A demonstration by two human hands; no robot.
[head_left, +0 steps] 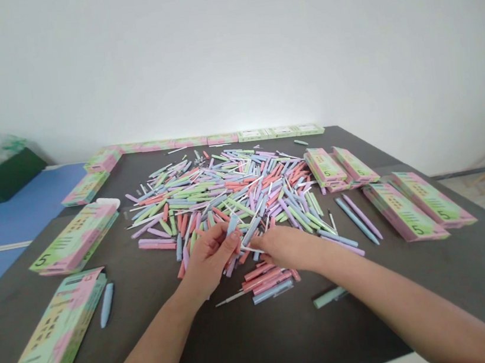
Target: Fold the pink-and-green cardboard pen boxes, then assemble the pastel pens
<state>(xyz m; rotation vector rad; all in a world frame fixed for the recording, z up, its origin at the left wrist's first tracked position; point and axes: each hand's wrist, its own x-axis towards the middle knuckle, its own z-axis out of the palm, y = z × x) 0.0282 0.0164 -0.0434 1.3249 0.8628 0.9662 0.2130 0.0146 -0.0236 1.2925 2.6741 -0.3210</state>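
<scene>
A big heap of pastel pen parts (208, 193) in blue, green, purple, pink and red covers the middle of the dark table (246, 347). At the heap's near edge, my left hand (211, 254) pinches a light blue pen part (232, 224) between thumb and fingers. Just right of it, my right hand (280, 248) reaches down with bent fingers at a thin white refill (251, 250); the fingertips are partly hidden, so its grip is unclear. Below the hands lie several red and pink pen pieces (266, 278) and a blue one (273, 292).
Pastel boxes stand at the left (75, 236), near left (49, 344), right (405, 211) and along the back edge (192, 142). Loose blue and purple pens (362, 216) lie at the right. A green cap (329, 297) rests near the front. A dark green bin (1, 177) stands far left.
</scene>
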